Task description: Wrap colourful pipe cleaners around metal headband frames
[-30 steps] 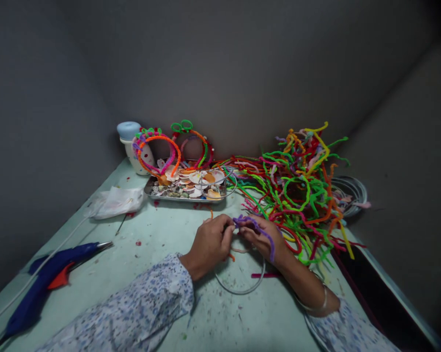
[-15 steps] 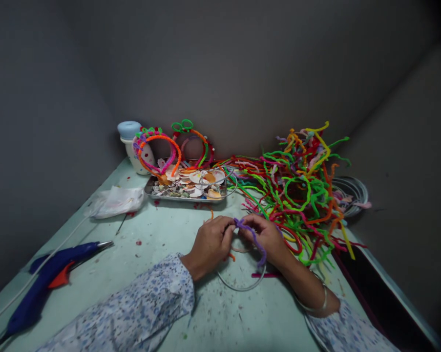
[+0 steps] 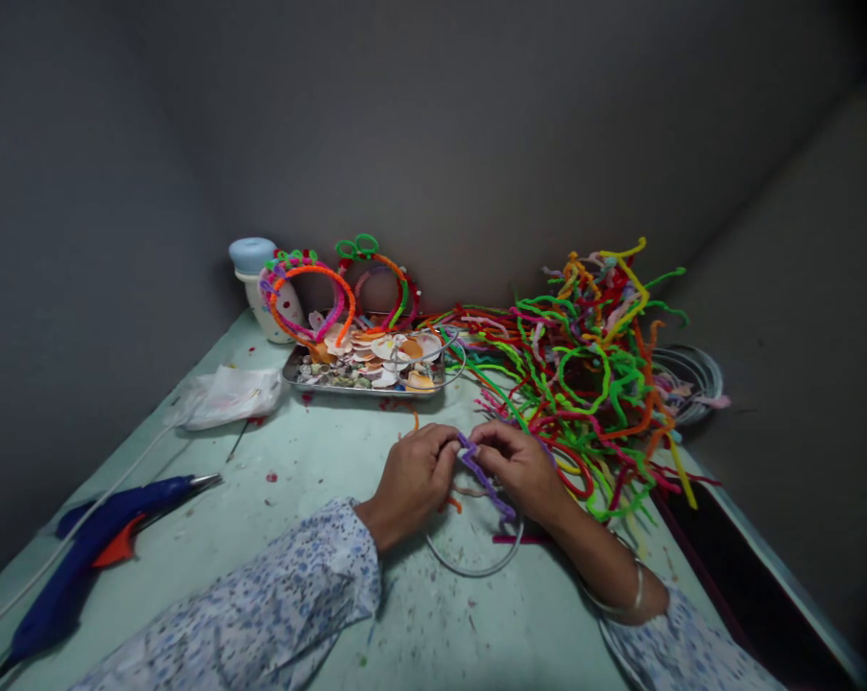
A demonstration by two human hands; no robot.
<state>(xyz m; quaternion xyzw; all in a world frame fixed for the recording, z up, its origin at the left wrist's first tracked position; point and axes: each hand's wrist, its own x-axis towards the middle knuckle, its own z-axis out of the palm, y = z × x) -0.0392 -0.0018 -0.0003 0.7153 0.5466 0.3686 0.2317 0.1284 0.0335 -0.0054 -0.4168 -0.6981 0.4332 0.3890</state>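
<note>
My left hand is closed, thumb and fingers pinched at the upper end of a purple pipe cleaner. Right beside it, my right hand also pinches the pipe cleaner near its top. From there its bent tail hangs down and to the right. A thin pale grey hoop, like a bare headband, curves below both hands; its upper part is hidden by them. Small orange pipe cleaner ends show by my left hand. A dark pink pipe cleaner lies under the hoop.
A big tangle of coloured pipe cleaners fills the right. Behind my hands stands a metal tray of shells, with decorated headbands and a blue-lidded bottle. At left lie a blue glue gun and a plastic bag.
The purple pipe cleaner's tail has shifted left and now has a sharper zigzag bend. My right fingers have moved slightly toward my left. The hoop has dipped a little.
</note>
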